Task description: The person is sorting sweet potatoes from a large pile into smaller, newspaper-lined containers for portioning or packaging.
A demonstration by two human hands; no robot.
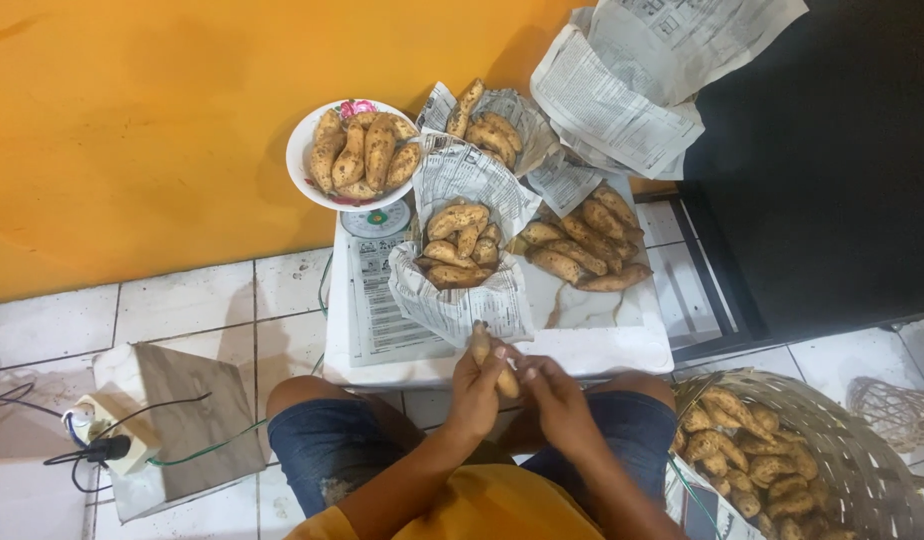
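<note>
At the centre of the view a low white table (582, 350) is seen, spread with newspaper sheets (382, 300) and set against an orange wall (142, 130). At five o'clock a woven basket (862, 440) lined with paper is filled with brown tubers. At twelve o'clock a white plate (300, 150) heaped with the same tubers is stood on a scale, and just right of it three newspaper bundles are opened, the nearest one (460, 262) lying just above the hands. At eight o'clock a plug block (112, 440) with cables is seen on the tiled floor. At six o'clock, over the table's near edge, a single tuber (482, 348) is gripped in the left hand (477, 395); its fingers are curled tight around its lower half, so the upper end is left poking out towards twelve o'clock. The right hand (557, 395) is pressed against the tuber's lower end, fingers bunched together on it.
</note>
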